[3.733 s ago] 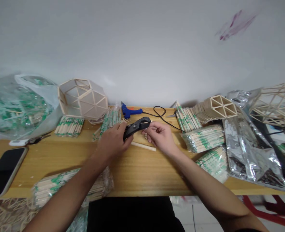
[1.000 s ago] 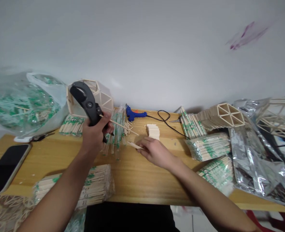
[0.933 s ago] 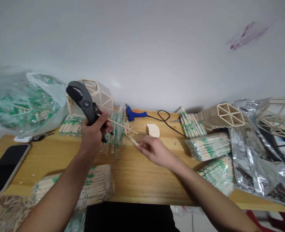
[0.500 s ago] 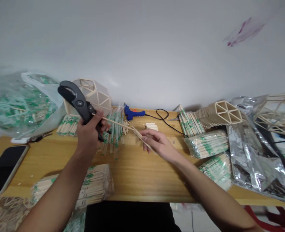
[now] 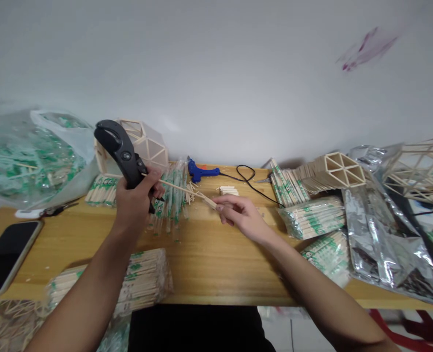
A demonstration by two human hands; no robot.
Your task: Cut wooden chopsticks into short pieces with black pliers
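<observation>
My left hand (image 5: 136, 195) is closed around dark grey pruning shears (image 5: 123, 151), blades end pointing partly hidden by the fingers. The same hand also pinches one end of a thin wooden chopstick (image 5: 178, 187), which slants down to the right. My right hand (image 5: 240, 215) pinches a short piece of wooden stick (image 5: 208, 201), whose far end meets or overlaps the chopstick's tip. Just behind the hands lie green-printed clear chopstick wrappers (image 5: 170, 200) and a small pile of short cut sticks (image 5: 228, 190).
A blue glue gun (image 5: 204, 172) with a black cord lies by the wall. Wrapped chopstick bundles (image 5: 313, 217) and a hexagonal stick frame (image 5: 343, 169) stand right. Leftward are a bag of wrappers (image 5: 29, 156) and a phone (image 5: 9, 256); another bundle (image 5: 146, 281) sits at the front edge.
My left hand and the shears have turned slightly, the upper end shifting right. The stick piece in my right hand shows less beyond the fingers, and that hand's fingers have curled in more.
</observation>
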